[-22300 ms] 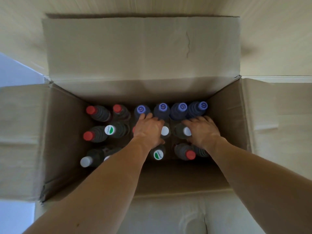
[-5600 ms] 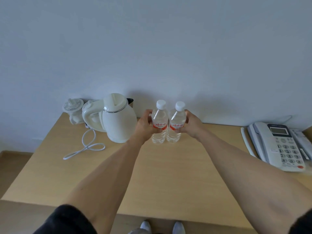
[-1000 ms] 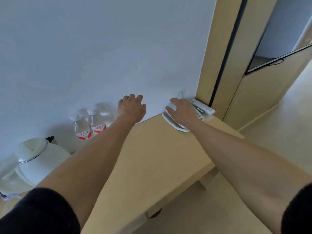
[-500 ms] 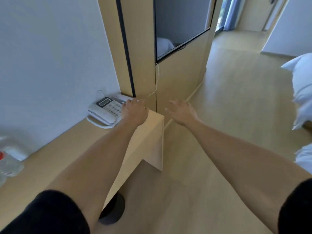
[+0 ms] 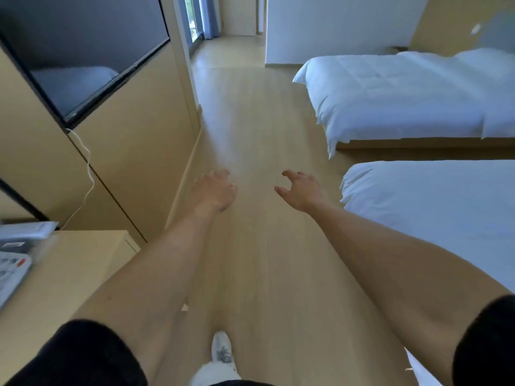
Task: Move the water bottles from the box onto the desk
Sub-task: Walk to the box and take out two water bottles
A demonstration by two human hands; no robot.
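- A white shoe (image 5: 221, 349) stood on the wooden floor (image 5: 267, 246) at the bottom edge of the view, between the two outstretched arms.
- The tabletop (image 5: 69, 274) filled the lower left; a blurred telephone (image 5: 11, 270) lay at its left edge.
- The left hand (image 5: 213, 192) hung over the floor beyond the tabletop's far corner, its grip apart and empty.
- The right hand (image 5: 302, 190) hung just beside the near bed (image 5: 434, 218), fingers curled, spread and empty.
- No water bottles or box appeared in view.
- A dark screen (image 5: 80, 48) sat in the wall panel on the left, a white cable (image 5: 85, 176) dangling below it.
- A second bed (image 5: 404, 90) lay farther off.
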